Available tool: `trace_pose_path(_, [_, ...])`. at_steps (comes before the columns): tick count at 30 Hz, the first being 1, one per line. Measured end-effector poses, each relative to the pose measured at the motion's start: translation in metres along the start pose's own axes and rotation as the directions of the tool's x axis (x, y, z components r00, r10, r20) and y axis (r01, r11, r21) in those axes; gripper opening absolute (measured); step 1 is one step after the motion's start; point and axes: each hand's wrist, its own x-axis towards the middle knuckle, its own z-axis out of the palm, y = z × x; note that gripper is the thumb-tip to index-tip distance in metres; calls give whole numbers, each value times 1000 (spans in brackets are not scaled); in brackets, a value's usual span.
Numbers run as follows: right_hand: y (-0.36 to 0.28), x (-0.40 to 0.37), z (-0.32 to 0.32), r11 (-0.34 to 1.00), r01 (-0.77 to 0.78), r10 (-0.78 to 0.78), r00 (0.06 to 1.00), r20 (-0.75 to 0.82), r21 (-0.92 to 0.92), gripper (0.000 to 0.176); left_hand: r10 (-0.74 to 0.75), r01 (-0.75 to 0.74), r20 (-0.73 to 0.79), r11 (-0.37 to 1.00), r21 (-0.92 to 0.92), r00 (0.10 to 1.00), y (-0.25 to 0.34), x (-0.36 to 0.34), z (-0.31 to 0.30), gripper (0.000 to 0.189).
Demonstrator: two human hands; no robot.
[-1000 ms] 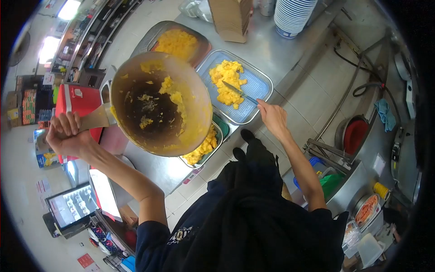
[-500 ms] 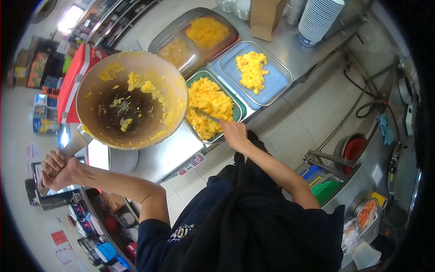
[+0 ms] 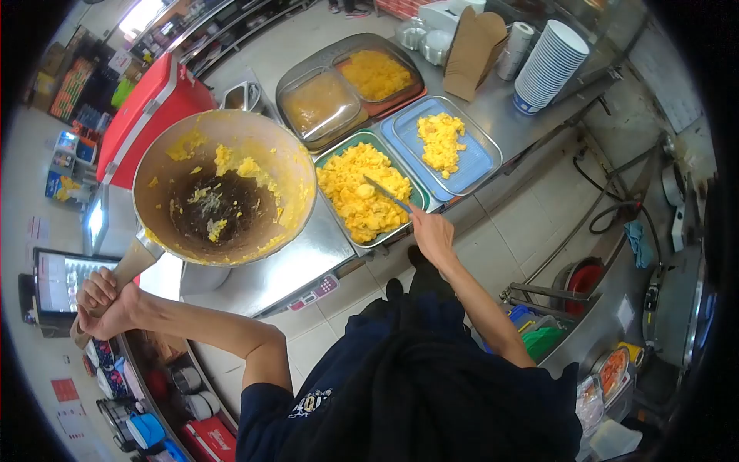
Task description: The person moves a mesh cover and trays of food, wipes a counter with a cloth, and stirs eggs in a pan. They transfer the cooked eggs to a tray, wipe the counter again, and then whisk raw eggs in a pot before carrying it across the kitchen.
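Observation:
My left hand [image 3: 108,304] is wrapped round the wooden handle of a large deep pan [image 3: 223,187], tilted so its inside faces me. Bits of yellow egg cling to its walls and dark bottom. With my right hand [image 3: 433,231] I grip a thin grey utensil [image 3: 387,192], its far end over the heap of scrambled egg [image 3: 362,185] in a green-rimmed tray [image 3: 418,202]. Beside that, a blue tray [image 3: 476,165] holds a smaller heap of egg [image 3: 441,144].
Behind the trays sits a covered two-part container [image 3: 289,77]. Stacked paper cups [image 3: 550,65] and a brown cardboard piece [image 3: 473,50] stand at the back right. A red cooler box [image 3: 158,115] is beyond the pan. A screen [image 3: 73,281] is at left.
The view has shifted, so the trays appear lower and further right. The utensil in my right hand has moved from the egg heap's lower middle towards its right side. The pan remains held up.

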Motion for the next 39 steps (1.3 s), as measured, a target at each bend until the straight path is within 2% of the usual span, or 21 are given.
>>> trace_pose_path(3, [23, -35, 8, 988, 50, -24, 983, -181, 144, 24, 28, -28, -8, 999, 43, 1000, -10, 1, -4, 24])
trace_pose_path(5, [48, -47, 38, 990, 46, -15, 974, -226, 136, 23, 0, 0, 1, 1000, -9, 1000, -18, 0, -6, 25])
trace_pose_path(7, [50, -54, 23, 990, 61, -22, 957, -288, 127, 22, -16, 17, 23, 999, -47, 1000, -19, -6, 8, 25])
trace_pose_path(9, [38, -75, -4, 934, 147, -12, 924, -383, 325, 23, -14, 19, 45, 993, -118, 999, -4, -16, 34, 25])
trace_pose_path(11, [39, -94, -49, 913, 160, 38, 882, -469, 375, 19, 3, 4, 46, 989, -145, 999, 11, -37, 83, 26])
trace_pose_path(12, [41, -128, -75, 872, 60, 143, 918, -371, 486, 18, 27, -21, 50, 991, -132, 998, 52, -52, 99, 26])
trace_pose_path(13, [55, -132, -96, 814, -63, 278, 915, -293, 577, 17, 1, 25, 139, 983, -181, 990, 44, -65, 125, 26])
trace_pose_path(14, [72, -125, -110, 782, 8, 305, 867, -394, 624, 18, -33, 86, 225, 969, -232, 974, 20, -80, 150, 26])
trace_pose_path(15, [88, -126, -125, 786, -2, 340, 837, -429, 618, 18, -32, 65, 177, 981, -185, 984, 5, -101, 173, 27])
trace_pose_path(17, [129, -134, -162, 706, -6, 430, 798, -422, 708, 19, -117, 220, 336, 932, -289, 935, -25, -142, 219, 27])
trace_pose_path(18, [156, -137, -174, 695, -19, 467, 772, -430, 719, 20, -140, 235, 297, 921, -312, 944, -42, -171, 253, 28])
trace_pose_path(19, [166, -205, -227, 516, -59, 447, 869, -210, 855, 21, -162, 200, 308, 975, -97, 937, 70, -203, 341, 29])
trace_pose_path(21, [219, -207, -262, 461, -148, 510, 851, -125, 875, 23, -282, 348, 412, 933, -93, 867, 31, -256, 395, 29])
trace_pose_path(23, [289, -195, -304, 438, -128, 590, 787, -178, 890, 23, -312, 407, 479, 907, -108, 821, -19, -327, 487, 28])
trace_pose_path(25, [383, -172, -359, 439, -101, 635, 738, -228, 893, 23, -432, 548, 436, 816, -183, 790, -81, -409, 585, 28])
trace_pose_path(26, [321, -160, -313, 373, -146, 648, 748, -145, 916, 24, -478, 580, 490, 811, -73, 729, -104, -365, 535, 27])
trace_pose_path(30, [408, -87, -339, 406, -136, 677, 709, -198, 903, 24, -593, 713, 479, 693, -104, 647, -229, -445, 598, 27])
trace_pose_path(32, [379, -43, -324, 440, -125, 677, 697, -238, 889, 24, -623, 755, 491, 646, -116, 609, -282, -418, 573, 27])
trace_pose_path(33, [390, -31, -332, 431, -83, 646, 724, -243, 898, 25, -625, 751, 468, 645, -141, 625, -296, -427, 574, 27])
trace_pose_path(35, [429, 12, -347, 414, -58, 650, 718, -251, 908, 25, -660, 813, 510, 562, -150, 551, -365, -455, 604, 26])
trace_pose_path(39, [491, 63, -349, 543, -167, 672, 675, -306, 823, 23, -665, 867, 578, 468, -172, 473, -487, -512, 662, 25])
